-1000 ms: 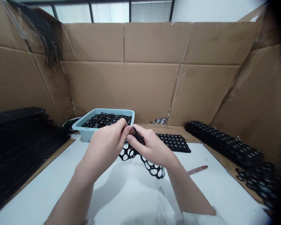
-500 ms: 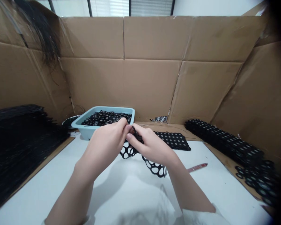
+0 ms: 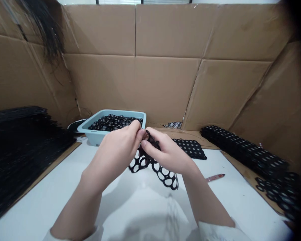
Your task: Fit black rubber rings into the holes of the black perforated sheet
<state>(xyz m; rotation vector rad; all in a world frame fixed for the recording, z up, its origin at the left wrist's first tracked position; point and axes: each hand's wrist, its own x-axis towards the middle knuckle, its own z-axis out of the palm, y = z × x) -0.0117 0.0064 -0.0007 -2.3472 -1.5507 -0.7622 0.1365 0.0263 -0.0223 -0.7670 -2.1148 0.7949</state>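
A black flexible sheet punched full of round holes (image 3: 163,172) hangs above the white bench (image 3: 140,207), pinched at its upper end between both hands. The left hand (image 3: 117,147) and the right hand (image 3: 167,152) meet fingertip to fingertip, each grip closed on the sheet's bunched top edge. Just behind them sits a light blue plastic tub (image 3: 95,135) heaped with small black rings (image 3: 112,122). A tall stack of black sheets (image 3: 20,144) lies at the left, punched black strips (image 3: 243,150) at the right, and brown cardboard walls (image 3: 165,83) surround everything.
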